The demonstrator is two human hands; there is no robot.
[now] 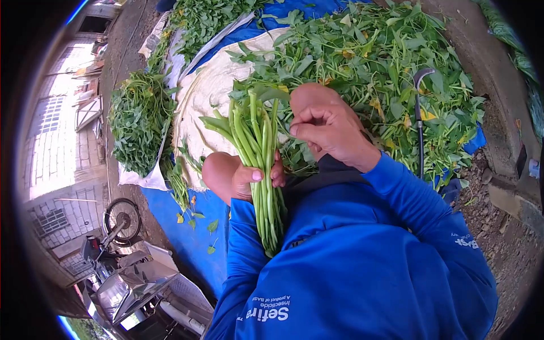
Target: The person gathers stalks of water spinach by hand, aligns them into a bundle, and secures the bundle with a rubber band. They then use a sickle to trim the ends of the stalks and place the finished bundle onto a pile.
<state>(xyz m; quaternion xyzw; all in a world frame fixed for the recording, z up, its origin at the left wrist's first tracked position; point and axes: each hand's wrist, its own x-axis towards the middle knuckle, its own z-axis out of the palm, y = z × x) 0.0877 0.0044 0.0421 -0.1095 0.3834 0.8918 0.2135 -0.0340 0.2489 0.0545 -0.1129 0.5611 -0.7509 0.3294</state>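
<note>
Left hand first: it's wrapped firmly around a bundle of green stems, thumb across the front, fingertips peeking round the far side, clamped about midway up. The bundle stands nearly upright between the knees, cut ends hanging down over the blue shirt, leafy tops fanning toward the heap beyond. Over to the right hand: it's raised beside the bundle's upper part, wrist bent, blue sleeve running back to the shoulder, fingers curled in tight and tips pressed together right against the top stems. Whether a stem sits between those fingertips, I can't tell. The left knee sits just beside the gripping hand, and the right knee pokes up behind the other. Moving outward, a big heap of leafy greens covers the far right part of the blue tarp, crowding right up to the knees. A dark-handled hooked tool lies on the heap's right side, well clear of both hands. To the left, a pale sheet spreads over the tarp, and past it a smaller pile of greens sits near the tarp's left edge. A few loose leaves dot the near part of the tarp. Off the near-left corner, a motorcycle wheel and a metal sidecar stand on bare ground.
</note>
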